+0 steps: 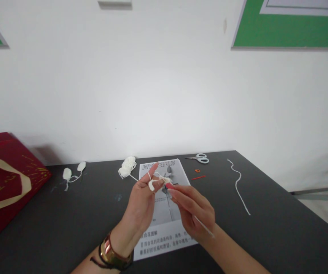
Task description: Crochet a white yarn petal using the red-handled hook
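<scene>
My left hand [141, 201] is closed at the thumb and fingers on a small piece of white crochet work [152, 185], its index finger raised with yarn across it. My right hand [194, 209] is closed in a pen-like grip on a crochet hook [170, 186] whose pinkish-red part shows at the fingertips. The hook's tip meets the white yarn between the hands, and its exact place in the loops is too small to tell. A thin pale length [204, 227] sticks out below my right hand; I cannot tell whether it is handle or yarn. Both hands are above a printed sheet [164, 249].
A white yarn ball [128, 166] lies behind my left hand, its strand running toward it. Two white crocheted pieces [67, 174] lie left, near a red gift bag [7, 182]. Scissors [202, 158], an orange clip [197, 171], a red needle [198, 177] and a loose yarn strand [237, 185] lie right.
</scene>
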`<action>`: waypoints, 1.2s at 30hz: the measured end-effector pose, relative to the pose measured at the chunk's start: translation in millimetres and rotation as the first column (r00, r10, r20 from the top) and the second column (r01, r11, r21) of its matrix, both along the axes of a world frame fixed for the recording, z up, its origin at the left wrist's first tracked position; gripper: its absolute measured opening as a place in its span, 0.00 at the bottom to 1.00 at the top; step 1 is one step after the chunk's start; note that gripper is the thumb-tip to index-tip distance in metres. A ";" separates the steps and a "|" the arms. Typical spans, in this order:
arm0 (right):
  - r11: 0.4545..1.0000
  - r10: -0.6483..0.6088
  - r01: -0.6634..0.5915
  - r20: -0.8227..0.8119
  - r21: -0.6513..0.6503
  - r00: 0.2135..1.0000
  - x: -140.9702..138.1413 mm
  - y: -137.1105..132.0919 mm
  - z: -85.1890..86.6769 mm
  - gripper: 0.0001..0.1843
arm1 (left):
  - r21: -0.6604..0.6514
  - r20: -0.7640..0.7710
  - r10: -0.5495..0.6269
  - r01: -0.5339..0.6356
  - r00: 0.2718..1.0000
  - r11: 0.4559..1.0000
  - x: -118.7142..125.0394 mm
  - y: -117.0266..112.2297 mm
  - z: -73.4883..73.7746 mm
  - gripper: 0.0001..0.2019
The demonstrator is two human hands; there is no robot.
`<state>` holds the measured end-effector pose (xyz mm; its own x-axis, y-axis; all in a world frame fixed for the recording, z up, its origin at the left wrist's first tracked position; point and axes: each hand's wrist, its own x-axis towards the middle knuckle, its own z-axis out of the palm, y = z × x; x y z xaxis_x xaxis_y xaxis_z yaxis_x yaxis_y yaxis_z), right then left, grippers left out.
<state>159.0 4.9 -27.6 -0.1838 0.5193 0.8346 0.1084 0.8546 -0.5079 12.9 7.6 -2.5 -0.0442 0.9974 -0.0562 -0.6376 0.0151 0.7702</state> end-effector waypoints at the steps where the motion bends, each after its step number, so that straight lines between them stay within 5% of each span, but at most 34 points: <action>1: 0.998 0.020 -0.021 0.032 0.056 0.999 1.6 1.1 -0.5 0.28 | -0.001 0.044 -0.034 0.034 0.998 0.999 -2.2 0.2 1.8 0.25; 5: 0.990 0.093 -0.103 -0.096 -0.101 0.991 5.0 9.2 4.1 0.23 | 0.023 0.060 -0.160 0.159 0.985 0.987 -13.7 3.2 6.0 0.23; 11: 0.875 0.168 -0.320 -0.391 -0.365 0.905 6.9 15.7 12.1 0.09 | 0.003 -0.190 -0.265 0.270 0.945 0.963 -29.9 5.3 11.5 0.23; 19: 0.779 0.208 -0.457 -0.511 -0.429 0.834 15.5 17.9 14.3 0.05 | 0.019 -0.232 -0.339 0.353 0.912 0.936 -42.7 7.0 15.3 0.23; 36: 0.713 0.238 -0.534 -0.560 -0.453 0.793 20.7 19.0 23.8 0.06 | 0.054 -0.247 -0.468 0.494 0.849 0.868 -52.4 7.0 16.1 0.20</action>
